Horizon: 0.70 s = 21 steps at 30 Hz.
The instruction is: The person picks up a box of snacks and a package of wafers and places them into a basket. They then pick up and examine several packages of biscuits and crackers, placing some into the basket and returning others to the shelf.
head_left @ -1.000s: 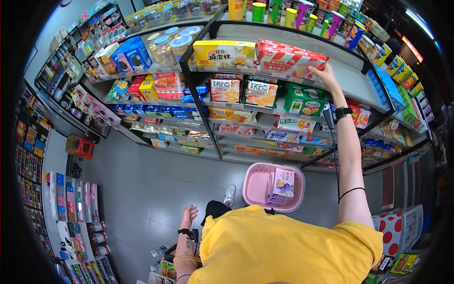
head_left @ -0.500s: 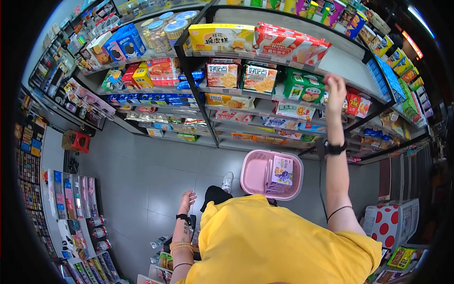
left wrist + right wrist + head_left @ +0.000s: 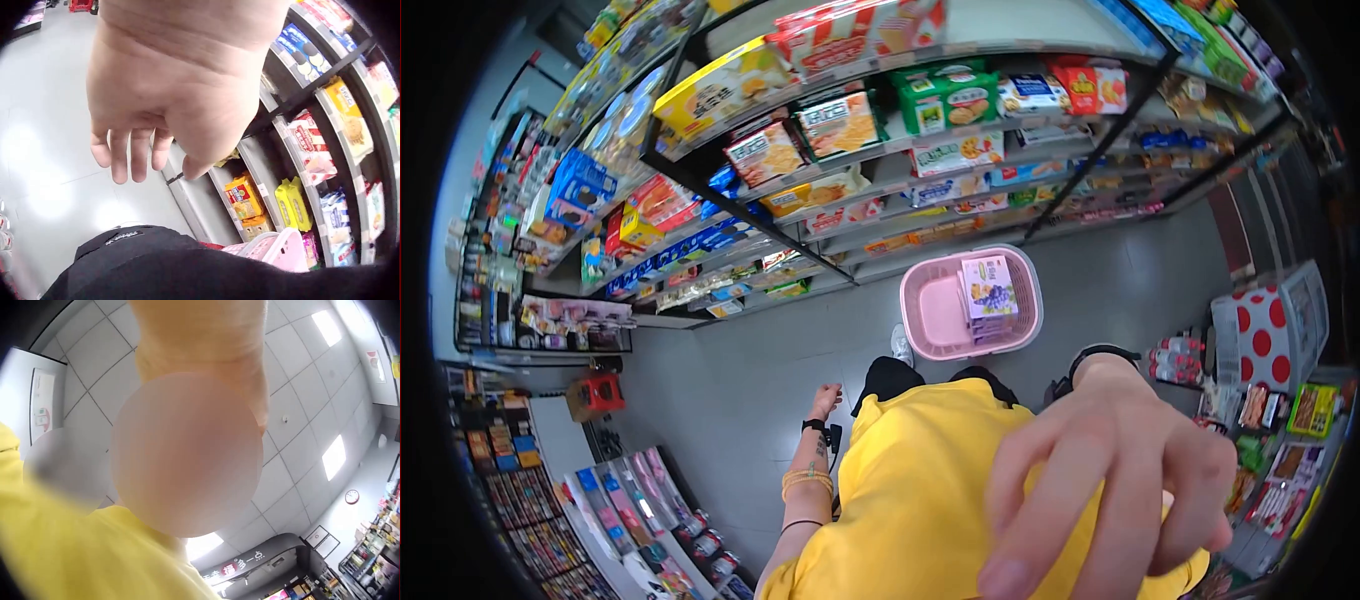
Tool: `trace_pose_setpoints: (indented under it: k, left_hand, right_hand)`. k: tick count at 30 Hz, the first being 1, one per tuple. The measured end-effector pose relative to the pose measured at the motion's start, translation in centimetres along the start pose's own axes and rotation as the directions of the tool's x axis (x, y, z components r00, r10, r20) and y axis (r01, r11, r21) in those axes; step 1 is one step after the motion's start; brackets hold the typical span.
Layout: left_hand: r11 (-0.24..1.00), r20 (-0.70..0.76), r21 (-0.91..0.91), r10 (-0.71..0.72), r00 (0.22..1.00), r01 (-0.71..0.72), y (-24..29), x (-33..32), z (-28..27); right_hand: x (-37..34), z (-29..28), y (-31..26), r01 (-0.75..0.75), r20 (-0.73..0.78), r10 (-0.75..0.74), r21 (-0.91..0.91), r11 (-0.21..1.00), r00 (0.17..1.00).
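Note:
In the head view the right hand (image 3: 1115,470) is raised close to the camera, in front of the yellow shirt (image 3: 940,480), its fingers spread and bent a little, holding nothing visible. The left hand (image 3: 827,400) hangs low beside the body, empty; the left wrist view shows this hand (image 3: 169,106) with relaxed fingers above the floor. On the floor before the person stands a pink basket (image 3: 930,345), with purple-and-white boxes (image 3: 990,287) in its right part. A blurred round patch covers most of the right hand's area in the right wrist view.
Shelves of packaged snacks run across the front, with a red-and-white wafer pack (image 3: 860,35) and a yellow box (image 3: 722,88) on an upper shelf. A red stool (image 3: 597,395) stands left, a dotted white container (image 3: 1268,335) right. Low racks (image 3: 640,520) line the lower left.
My right hand has left the wafer pack on the shelf and come back toward the head, empty. The head view has turned, tilting the shelves. The left hand stays hanging low.

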<state>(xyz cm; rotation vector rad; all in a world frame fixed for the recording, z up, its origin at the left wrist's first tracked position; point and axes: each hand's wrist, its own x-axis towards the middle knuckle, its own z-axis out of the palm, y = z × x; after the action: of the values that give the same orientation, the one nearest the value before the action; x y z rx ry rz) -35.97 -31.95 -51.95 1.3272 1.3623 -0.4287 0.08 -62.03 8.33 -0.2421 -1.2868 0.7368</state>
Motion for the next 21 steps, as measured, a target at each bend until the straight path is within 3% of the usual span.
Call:
trace_pose_setpoints:
  k: [4, 8, 11, 13, 14, 15, 16, 17, 18, 19, 21]
  left_hand:
    - [0.998, 0.001, 0.022, 0.066, 0.998, -0.066, 2.7, 0.2, 0.8]
    - [0.991, 0.006, -0.034, 0.129, 0.992, -0.129, 4.4, -0.8, 1.4]
    - [0.976, -0.015, -0.100, 0.193, 0.981, -0.193, 3.0, 0.2, 1.5]
    - [0.955, -0.107, 0.030, 0.298, 0.949, -0.296, 2.0, -1.2, 1.5]
    - [0.947, -0.108, -0.162, 0.264, 0.958, -0.279, 0.9, -2.0, 1.1]
    - [0.973, -0.060, -0.171, 0.145, 0.988, -0.154, 0.1, -1.0, 0.4]
    - [0.974, -0.089, -0.186, 0.115, 0.989, -0.130, -1.5, -0.5, 0.1]
    - [0.968, -0.097, -0.220, 0.098, 0.990, -0.117, -3.3, -0.1, -0.4]
    - [0.962, -0.103, -0.253, 0.079, 0.991, -0.103, -5.0, 0.1, -0.9]
    - [0.960, -0.129, -0.268, 0.042, 0.991, -0.076, -6.3, -0.4, -1.4]
    - [0.939, -0.180, -0.340, -0.021, 0.983, -0.042, -9.0, -1.2, -1.8]
  right_hand:
    - [-1.0, 1.2, -1.5, 0.074, -0.009, -0.075, -0.015, 0.997, 0.997]
    - [-0.3, 0.8, -1.6, 0.055, 0.041, -0.053, -0.044, 0.998, 0.998]
    - [1.2, -0.5, -1.2, 0.029, 0.094, -0.011, -0.195, 0.980, 0.996]
    - [3.4, -2.4, -0.2, 0.028, 0.127, 0.029, -0.420, 0.907, 0.991]
    - [4.8, -4.0, 0.9, 0.041, 0.127, 0.041, -0.585, 0.810, 0.991]
    - [6.5, -6.2, 2.4, 0.069, 0.132, 0.050, -0.760, 0.647, 0.990]
    - [8.3, -8.7, 4.0, 0.105, 0.141, 0.058, -0.903, 0.417, 0.988]
    - [9.8, -11.8, 6.1, 0.194, 0.196, 0.036, -0.979, 0.063, 0.980]
    - [10.9, -14.9, 7.7, 0.141, 0.128, 0.096, -0.980, -0.141, 0.987]
    - [12.1, -18.2, 8.8, 0.178, 0.139, 0.138, -0.925, -0.335, 0.981]
    - [14.0, -24.3, 10.9, 0.122, 0.030, 0.200, -0.874, -0.471, 0.979]
